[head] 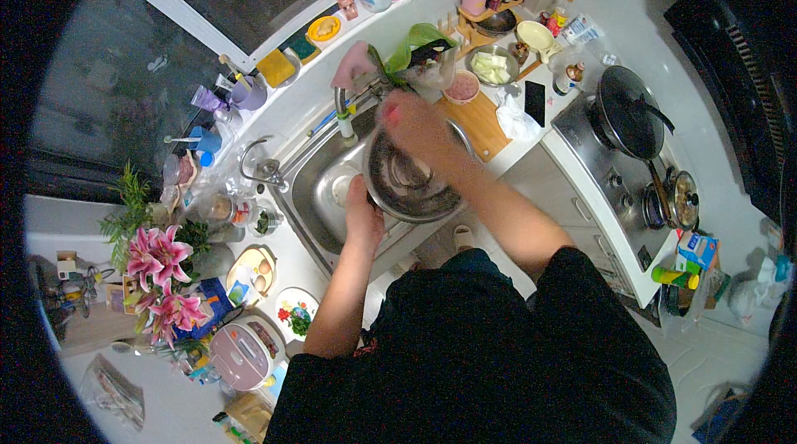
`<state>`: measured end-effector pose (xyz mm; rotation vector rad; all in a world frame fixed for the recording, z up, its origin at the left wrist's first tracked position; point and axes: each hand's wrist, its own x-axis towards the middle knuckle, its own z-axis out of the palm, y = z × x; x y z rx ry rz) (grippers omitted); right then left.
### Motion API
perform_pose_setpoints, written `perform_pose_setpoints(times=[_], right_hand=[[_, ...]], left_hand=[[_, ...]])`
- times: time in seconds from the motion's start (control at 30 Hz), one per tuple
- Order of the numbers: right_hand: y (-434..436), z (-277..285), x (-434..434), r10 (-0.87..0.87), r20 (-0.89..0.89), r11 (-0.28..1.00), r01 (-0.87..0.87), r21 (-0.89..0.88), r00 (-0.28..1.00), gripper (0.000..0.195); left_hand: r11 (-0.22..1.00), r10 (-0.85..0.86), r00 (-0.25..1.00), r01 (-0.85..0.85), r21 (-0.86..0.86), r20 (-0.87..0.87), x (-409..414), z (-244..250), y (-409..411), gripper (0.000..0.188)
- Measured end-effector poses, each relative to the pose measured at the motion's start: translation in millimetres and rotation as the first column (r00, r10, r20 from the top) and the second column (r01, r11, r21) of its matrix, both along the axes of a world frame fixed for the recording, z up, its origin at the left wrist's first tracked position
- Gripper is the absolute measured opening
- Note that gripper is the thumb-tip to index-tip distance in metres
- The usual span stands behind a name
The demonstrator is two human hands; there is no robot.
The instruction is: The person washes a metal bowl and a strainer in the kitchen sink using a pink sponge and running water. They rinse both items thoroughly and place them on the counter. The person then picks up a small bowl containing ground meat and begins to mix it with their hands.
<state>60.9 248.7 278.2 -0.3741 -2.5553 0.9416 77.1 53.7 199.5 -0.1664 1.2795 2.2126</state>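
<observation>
My left hand (364,210) grips the near left rim of a round metal basin (411,195), with the fingers hidden under it. The basin is tilted over the right side of the stainless steel sink (311,220), and its inside looks dark and shiny. Blurred by motion, my right hand (408,117) is above the basin's far side, beside the tap (344,120). Its fingers cannot be made out. A pink cloth (356,67) hangs behind the tap.
Right of the sink are a wooden cutting board (482,123), a bowl of minced meat (462,86), cut vegetables in a metal bowl (492,66) and a phone (535,103). A wok (629,114) stands on the gas hob (591,157). Left are a plate (297,313) and a rice cooker (240,353).
</observation>
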Motion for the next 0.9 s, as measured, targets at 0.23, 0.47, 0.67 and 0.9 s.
perform_pose_setpoints(times=[0.23,0.47,0.67,0.9], right_hand=[[19,-36,89,-0.038,0.269,0.993,0.067,-0.101,0.962,0.016],[-17,-28,98,0.057,0.306,0.994,-0.024,-0.111,0.950,0.020],[57,-24,31,-0.149,0.065,0.989,0.148,0.024,0.987,0.025],[-58,7,57,0.311,0.175,0.947,-0.289,-0.137,0.934,0.018]], left_hand=[[0.982,0.179,0.984,-0.179,0.064,0.011,-16,21,0,0.025],[0.984,0.152,0.986,-0.158,0.079,0.073,-22,1,7,0.027],[0.994,-0.091,0.996,0.091,-0.060,0.011,-1,0,15,0.021],[0.995,0.007,0.979,-0.028,0.097,0.206,-10,-19,17,0.027]])
